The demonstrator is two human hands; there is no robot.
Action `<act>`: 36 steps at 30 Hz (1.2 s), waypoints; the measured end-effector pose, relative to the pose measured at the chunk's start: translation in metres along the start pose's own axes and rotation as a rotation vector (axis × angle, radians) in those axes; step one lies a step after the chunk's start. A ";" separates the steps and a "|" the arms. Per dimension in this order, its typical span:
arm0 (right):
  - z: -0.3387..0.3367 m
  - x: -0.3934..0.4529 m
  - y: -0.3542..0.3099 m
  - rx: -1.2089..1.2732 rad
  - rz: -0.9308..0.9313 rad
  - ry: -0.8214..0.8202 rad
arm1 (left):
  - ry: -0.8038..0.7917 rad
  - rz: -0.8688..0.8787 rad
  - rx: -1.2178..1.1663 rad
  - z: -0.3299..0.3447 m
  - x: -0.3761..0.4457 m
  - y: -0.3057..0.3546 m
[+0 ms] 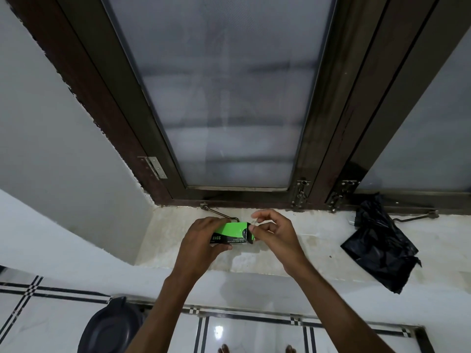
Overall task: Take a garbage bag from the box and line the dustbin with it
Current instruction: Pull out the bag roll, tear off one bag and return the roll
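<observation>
Now left hand (201,240) grips green box (233,231) over window sill (293,253); right hand (274,231) pinches box's open end. Sill edge near wrists. Black garbage bag (379,245) lies right, well apart. Dark dustbin (112,324) below left.

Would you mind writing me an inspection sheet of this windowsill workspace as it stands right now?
Surface: pale stone sill under the window, stained in places.
Job's things: green and black box held above the sill; black garbage bag lies crumpled at the sill's right end, hanging over its edge; dark dustbin on the floor, lower left, unlined as far as can be seen.
Clutter: nothing seen.
Grippers: left hand grips the box; right hand pinches its open end flap.
Cables: nothing seen.
Surroundings: frosted window in a dark frame, latches at its base, tiled floor below.
</observation>
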State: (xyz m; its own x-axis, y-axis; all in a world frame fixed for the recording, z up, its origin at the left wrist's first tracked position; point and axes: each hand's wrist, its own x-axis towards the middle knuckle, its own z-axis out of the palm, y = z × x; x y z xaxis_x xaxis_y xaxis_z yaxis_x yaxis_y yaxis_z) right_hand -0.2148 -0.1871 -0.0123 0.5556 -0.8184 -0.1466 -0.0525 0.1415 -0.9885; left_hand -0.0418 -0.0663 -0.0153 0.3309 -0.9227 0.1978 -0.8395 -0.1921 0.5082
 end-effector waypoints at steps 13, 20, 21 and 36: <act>0.014 -0.001 0.007 0.105 0.111 -0.032 | -0.006 -0.012 0.091 0.005 -0.002 -0.008; 0.016 0.004 0.008 -0.203 0.107 -0.083 | -0.037 0.016 0.157 0.006 -0.004 -0.010; 0.017 0.004 0.008 -0.225 0.096 -0.072 | -0.033 0.019 0.173 0.006 -0.005 -0.010; 0.027 -0.005 0.012 -0.136 0.172 -0.162 | -0.027 -0.180 0.432 -0.001 -0.004 -0.029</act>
State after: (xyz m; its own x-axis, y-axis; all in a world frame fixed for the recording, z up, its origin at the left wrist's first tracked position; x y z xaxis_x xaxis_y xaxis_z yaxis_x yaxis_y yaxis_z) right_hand -0.1955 -0.1658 -0.0229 0.6534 -0.6879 -0.3160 -0.2628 0.1854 -0.9469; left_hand -0.0181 -0.0571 -0.0303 0.4813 -0.8692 0.1138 -0.8742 -0.4663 0.1356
